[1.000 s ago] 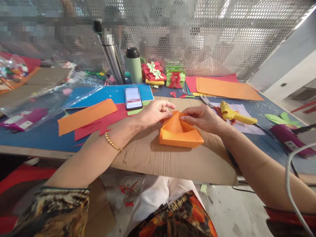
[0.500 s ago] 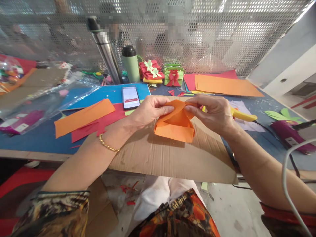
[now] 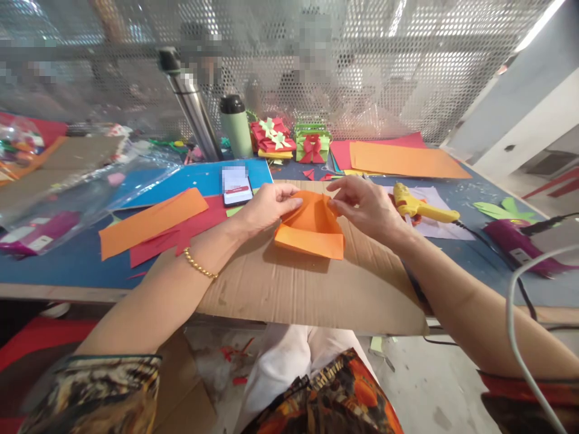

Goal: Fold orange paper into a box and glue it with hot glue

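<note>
An orange folded paper box rests on a sheet of brown cardboard in front of me, its inside showing and its front wall low. My left hand pinches its back left edge between thumb and fingers. At the back right corner, my right hand has its thumb and a finger on the paper edge, the other fingers curled. A yellow glue gun lies on a pale sheet just right of that hand.
Orange strips and red paper lie to the left, by a phone. Behind stand a steel flask, a green bottle, and finished red and green paper pieces. A white cable hangs at right.
The back flaps, crossed over one another before, have been spread apart, so the box's inside shows. My right hand has moved slightly left and its fingers have loosened.
</note>
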{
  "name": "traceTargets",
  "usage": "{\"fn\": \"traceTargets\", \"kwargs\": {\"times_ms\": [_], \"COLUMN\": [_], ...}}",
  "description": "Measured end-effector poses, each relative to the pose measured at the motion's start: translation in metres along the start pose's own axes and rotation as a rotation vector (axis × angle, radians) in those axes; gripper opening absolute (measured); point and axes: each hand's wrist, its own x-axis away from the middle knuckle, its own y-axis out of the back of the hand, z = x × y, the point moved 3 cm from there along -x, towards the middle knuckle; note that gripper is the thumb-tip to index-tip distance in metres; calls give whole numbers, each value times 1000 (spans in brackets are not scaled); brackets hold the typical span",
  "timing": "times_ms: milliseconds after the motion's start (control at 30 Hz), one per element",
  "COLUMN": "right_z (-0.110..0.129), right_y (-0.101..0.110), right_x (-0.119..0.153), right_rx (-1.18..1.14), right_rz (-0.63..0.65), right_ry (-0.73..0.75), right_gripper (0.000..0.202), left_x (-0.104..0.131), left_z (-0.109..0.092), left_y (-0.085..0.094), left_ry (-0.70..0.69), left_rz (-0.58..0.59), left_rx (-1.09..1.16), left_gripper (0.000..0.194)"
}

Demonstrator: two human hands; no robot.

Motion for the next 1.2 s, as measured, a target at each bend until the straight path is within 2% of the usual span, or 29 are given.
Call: {"fn": "traceTargets", "kwargs": {"times_ms": [67, 167, 267, 367, 433, 533, 633, 733, 867, 967, 1100, 1200], "right_z": [-2, -1, 2, 9, 17, 29, 37, 39, 42, 45, 47, 48], "right_y": [-4, -8, -8, -1, 5, 10, 8, 5, 5, 4, 2, 2], "right_x": [1, 2, 3, 4, 6, 11, 17, 19, 20, 21, 24, 26], "right_rx": [3, 84, 134, 139, 162, 250, 302, 285, 254, 249, 248, 246], "right_rz": [5, 52, 146, 216, 243, 354, 423, 363, 258, 308, 353, 333], "right_ry": [13, 65, 72, 22, 18, 45, 48, 49, 143, 216, 258, 261], "right_gripper": [12, 5, 7, 13, 22, 36, 24, 9, 10, 15, 18, 21], "left_x": [-1, -3, -1, 3, 5, 6, 7, 11, 20, 27, 43, 70], "left_z": [2, 5, 3, -2, -3, -3, -4, -10, -28, -42, -64, -68], "left_y": [-1, -2, -2, -3, -4, -4, -5, -5, -1, 4, 9, 2], "left_ry": [-21, -6, -2, 14, 28, 16, -10, -19, -100, -118, -193, -240], "left_rz": [4, 48, 58, 61, 73, 70, 116, 156, 135, 161, 179, 355], "left_rx": [-148, -414, -520, -521, -528, -600, -695, -813, -963, -946, -910, -878], "left_gripper": [9, 19, 4, 36, 41, 32, 24, 16, 9, 17, 15, 22]}}
